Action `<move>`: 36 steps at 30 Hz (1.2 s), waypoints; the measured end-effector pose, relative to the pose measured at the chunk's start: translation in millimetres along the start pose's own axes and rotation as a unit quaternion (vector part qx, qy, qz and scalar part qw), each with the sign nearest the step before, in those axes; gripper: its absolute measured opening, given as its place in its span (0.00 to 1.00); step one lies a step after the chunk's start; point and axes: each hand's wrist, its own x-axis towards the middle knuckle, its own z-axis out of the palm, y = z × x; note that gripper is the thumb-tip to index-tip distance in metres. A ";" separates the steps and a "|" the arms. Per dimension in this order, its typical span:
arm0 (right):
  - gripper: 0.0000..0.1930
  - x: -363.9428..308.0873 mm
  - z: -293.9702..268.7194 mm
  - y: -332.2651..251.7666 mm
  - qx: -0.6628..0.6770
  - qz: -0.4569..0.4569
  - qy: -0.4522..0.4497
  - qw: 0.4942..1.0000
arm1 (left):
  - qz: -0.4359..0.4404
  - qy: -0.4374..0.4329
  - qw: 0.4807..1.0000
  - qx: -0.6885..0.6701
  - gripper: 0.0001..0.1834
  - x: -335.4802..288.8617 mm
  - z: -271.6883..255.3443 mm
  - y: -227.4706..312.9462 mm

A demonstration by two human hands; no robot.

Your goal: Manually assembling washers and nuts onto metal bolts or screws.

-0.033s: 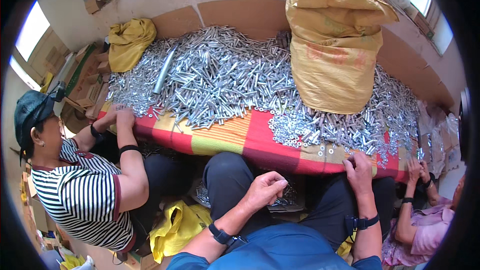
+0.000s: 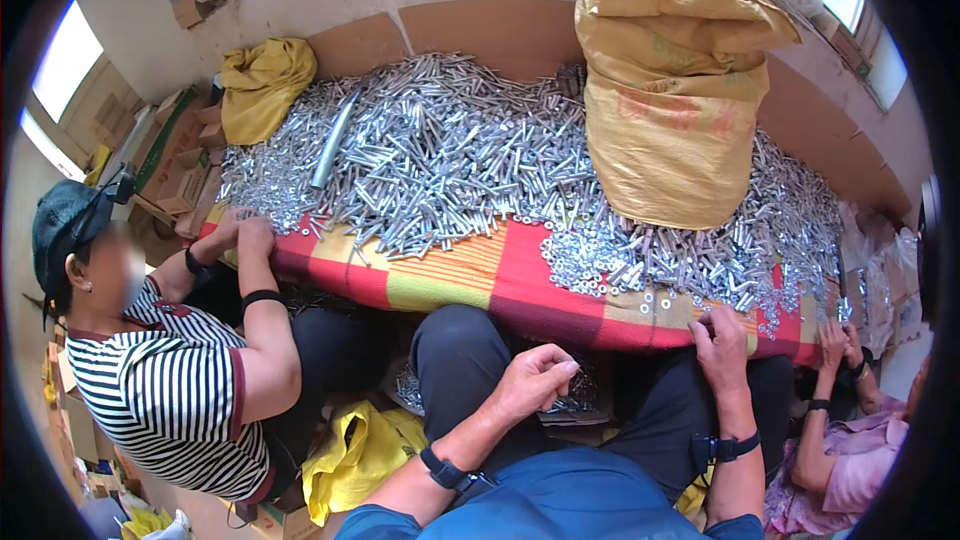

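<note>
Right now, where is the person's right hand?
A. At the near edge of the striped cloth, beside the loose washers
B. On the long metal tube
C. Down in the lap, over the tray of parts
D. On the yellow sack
A: the right hand rests on the near edge of the striped cloth, next to scattered washers; the left hand is the one lower down, over the lap.

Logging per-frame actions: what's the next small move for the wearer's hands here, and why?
Probably the right hand picks up a washer from the striped cloth. It already rests on the cloth's near edge, beside loose washers and the pile of silver bolts. The left hand is curled in the lap above a tray of small metal parts; whether it holds a piece cannot be told.
</note>
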 end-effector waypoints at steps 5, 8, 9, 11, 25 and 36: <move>0.07 2.4 -4.7 -0.3 0.023 0.019 0.016 0.999 | -0.005 0.000 1.000 0.000 0.11 -2.1 0.7 2.8; 0.07 3.9 -4.7 -1.3 0.019 0.015 0.014 1.000 | -0.007 -0.001 1.000 0.012 0.12 0.0 0.4 3.3; 0.07 4.0 -5.1 -2.5 0.028 0.029 0.008 0.999 | -0.008 -0.003 1.000 0.009 0.12 0.0 0.2 3.6; 0.07 4.6 -4.5 -3.0 0.040 0.043 0.003 0.998 | -0.009 -0.001 1.000 0.013 0.12 0.3 -0.8 3.6; 0.06 3.2 -6.9 -1.6 0.036 0.039 0.004 0.999 | -0.007 -0.009 0.999 0.035 0.11 0.7 1.9 0.0; 0.07 3.0 -1.5 -1.3 0.046 0.043 0.013 0.998 | 0.002 -0.018 0.999 0.032 0.12 4.1 -1.0 -6.1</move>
